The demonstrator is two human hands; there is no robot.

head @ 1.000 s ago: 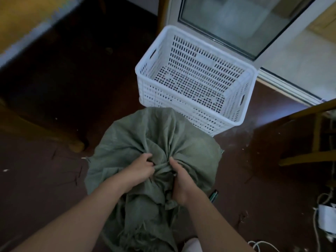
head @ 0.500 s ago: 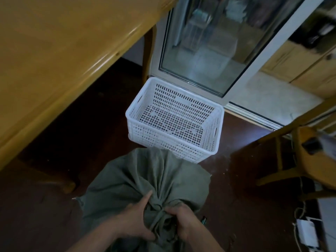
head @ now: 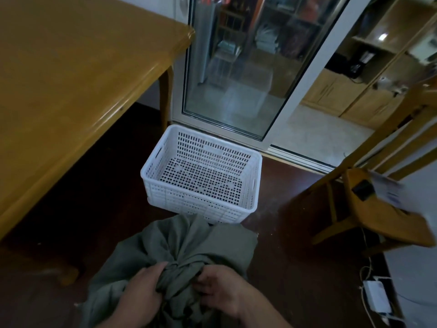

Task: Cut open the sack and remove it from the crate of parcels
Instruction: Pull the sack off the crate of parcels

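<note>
Rising since a moment ago, the view is now taking in more of the wooden table [head: 71, 74] and the glass door [head: 238, 67], while the sack [head: 189, 247] is sliding lower in sight. Both hands are bunching the gathered neck of the sack: the left hand [head: 139, 297] is clamped on the twisted cloth, and the right hand [head: 220, 292] is pinching the folds just beside it, each grip closed on fabric. They are probably holding the neck tight to loosen or steady it before cutting. The sack is sitting on the floor [head: 295, 268] just in front of the white crate [head: 201, 181], upright, its long axis vertical, its neck pointing up towards the person. The crate beyond it is standing empty.
</note>
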